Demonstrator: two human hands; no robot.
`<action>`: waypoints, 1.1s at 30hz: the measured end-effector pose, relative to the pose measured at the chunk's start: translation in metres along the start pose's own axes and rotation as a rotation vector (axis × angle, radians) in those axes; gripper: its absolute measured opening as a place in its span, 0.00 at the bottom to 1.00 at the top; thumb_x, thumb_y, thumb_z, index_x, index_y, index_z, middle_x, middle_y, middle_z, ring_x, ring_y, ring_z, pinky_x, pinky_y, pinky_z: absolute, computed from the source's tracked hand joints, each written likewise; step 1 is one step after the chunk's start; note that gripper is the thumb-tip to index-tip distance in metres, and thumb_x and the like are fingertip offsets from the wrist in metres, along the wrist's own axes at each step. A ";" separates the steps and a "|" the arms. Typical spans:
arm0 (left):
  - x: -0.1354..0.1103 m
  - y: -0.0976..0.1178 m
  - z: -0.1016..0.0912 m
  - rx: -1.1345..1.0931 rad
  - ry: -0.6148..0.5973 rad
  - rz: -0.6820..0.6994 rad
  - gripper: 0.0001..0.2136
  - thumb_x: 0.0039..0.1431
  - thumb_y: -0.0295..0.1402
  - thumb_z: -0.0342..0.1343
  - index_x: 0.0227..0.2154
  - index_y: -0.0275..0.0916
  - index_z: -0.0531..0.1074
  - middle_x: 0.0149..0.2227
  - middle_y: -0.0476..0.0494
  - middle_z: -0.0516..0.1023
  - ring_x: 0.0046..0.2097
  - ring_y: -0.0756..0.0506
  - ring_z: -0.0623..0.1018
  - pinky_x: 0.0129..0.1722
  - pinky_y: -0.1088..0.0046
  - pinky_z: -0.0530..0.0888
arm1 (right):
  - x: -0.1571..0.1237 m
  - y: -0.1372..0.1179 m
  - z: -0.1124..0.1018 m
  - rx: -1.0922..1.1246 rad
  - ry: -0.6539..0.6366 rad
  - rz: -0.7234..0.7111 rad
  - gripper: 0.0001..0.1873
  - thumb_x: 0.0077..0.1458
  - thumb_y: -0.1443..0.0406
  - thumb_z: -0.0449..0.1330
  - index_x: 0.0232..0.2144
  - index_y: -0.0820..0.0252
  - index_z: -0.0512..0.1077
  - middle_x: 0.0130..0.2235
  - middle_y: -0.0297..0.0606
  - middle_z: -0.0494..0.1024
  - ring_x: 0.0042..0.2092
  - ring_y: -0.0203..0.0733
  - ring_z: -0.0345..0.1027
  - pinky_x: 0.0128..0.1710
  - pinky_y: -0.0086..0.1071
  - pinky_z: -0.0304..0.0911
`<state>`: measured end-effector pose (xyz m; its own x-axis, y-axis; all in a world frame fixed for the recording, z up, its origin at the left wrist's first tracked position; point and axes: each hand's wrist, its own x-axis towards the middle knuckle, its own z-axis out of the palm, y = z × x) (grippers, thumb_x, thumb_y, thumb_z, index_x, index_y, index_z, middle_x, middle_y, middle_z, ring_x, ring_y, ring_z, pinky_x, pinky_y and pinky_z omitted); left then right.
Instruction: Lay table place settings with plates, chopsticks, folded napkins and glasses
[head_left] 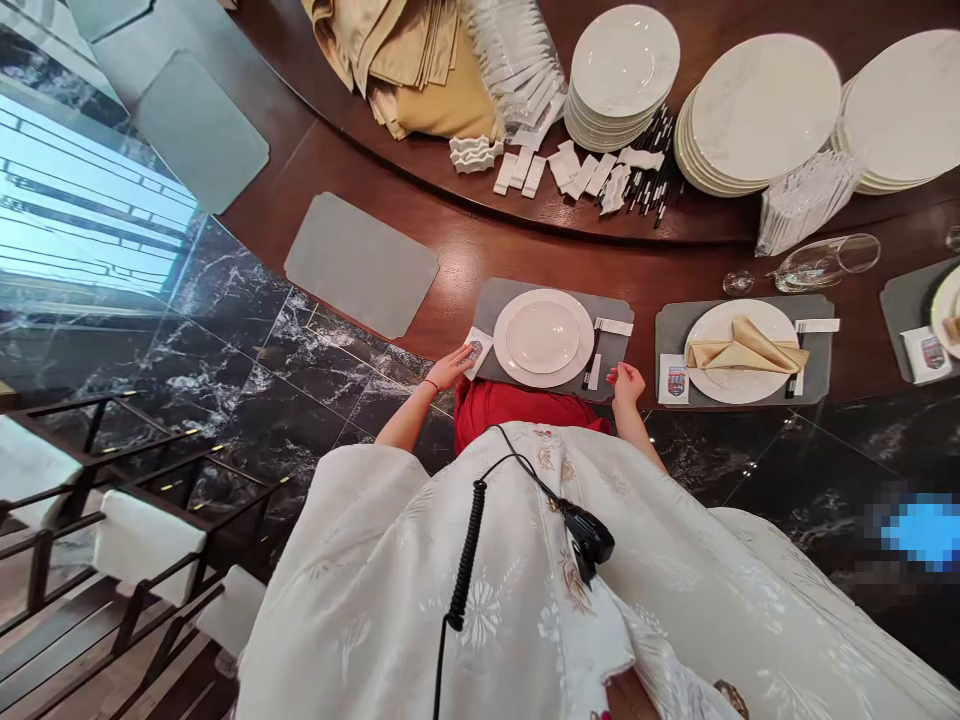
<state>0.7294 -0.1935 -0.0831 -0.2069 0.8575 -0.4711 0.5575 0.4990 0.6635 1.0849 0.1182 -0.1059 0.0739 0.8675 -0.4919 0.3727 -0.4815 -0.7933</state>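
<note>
A grey placemat point(495, 300) lies at the table's near edge with two nested white plates point(543, 337) on it. My left hand point(451, 366) lies with its fingers stretched out on a small white packet with a crest point(477, 351) at the mat's left corner. My right hand point(627, 384) rests at the mat's near right corner, fingers curled, with nothing showing in them. Black chopsticks point(590, 360) and a white rest point(615, 326) lie to the right of the plates.
To the right is a set place with a folded tan napkin point(746, 350) on a plate. Bare grey mats point(361, 264) lie to the left. The raised centre holds plate stacks point(622, 70), tan cloths point(420, 60), chopsticks and rests. A wine glass point(817, 262) lies on its side.
</note>
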 end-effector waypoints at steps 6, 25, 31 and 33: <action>0.009 0.001 -0.034 0.184 0.146 -0.128 0.25 0.57 0.34 0.62 0.59 0.38 0.75 0.73 0.29 0.62 0.74 0.32 0.58 0.73 0.49 0.50 | -0.002 0.001 -0.001 0.039 0.032 0.050 0.19 0.50 0.52 0.70 0.33 0.59 0.72 0.27 0.31 0.76 0.24 0.31 0.67 0.25 0.25 0.67; 0.044 0.010 0.009 0.125 0.275 -0.345 0.40 0.55 0.39 0.65 0.72 0.42 0.62 0.78 0.31 0.48 0.76 0.28 0.54 0.70 0.45 0.61 | -0.012 0.024 -0.003 0.099 0.049 0.135 0.12 0.52 0.60 0.70 0.33 0.60 0.72 0.25 0.28 0.76 0.23 0.30 0.67 0.25 0.23 0.67; 0.054 0.021 0.033 0.056 0.465 -0.488 0.35 0.51 0.30 0.63 0.65 0.46 0.69 0.76 0.36 0.54 0.72 0.27 0.61 0.66 0.42 0.67 | -0.022 0.032 -0.002 0.124 0.088 0.151 0.10 0.52 0.61 0.69 0.33 0.60 0.73 0.26 0.29 0.76 0.24 0.30 0.67 0.25 0.23 0.67; 0.059 0.020 0.032 0.020 0.509 -0.507 0.34 0.49 0.29 0.63 0.63 0.47 0.70 0.75 0.35 0.56 0.72 0.27 0.61 0.65 0.40 0.68 | -0.024 0.032 -0.002 0.129 0.093 0.166 0.10 0.52 0.62 0.69 0.33 0.60 0.73 0.26 0.29 0.77 0.24 0.30 0.67 0.25 0.23 0.67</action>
<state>0.7541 -0.1367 -0.1156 -0.7909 0.4753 -0.3853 0.3073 0.8531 0.4216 1.0970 0.0828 -0.1186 0.2114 0.7797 -0.5893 0.2276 -0.6257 -0.7461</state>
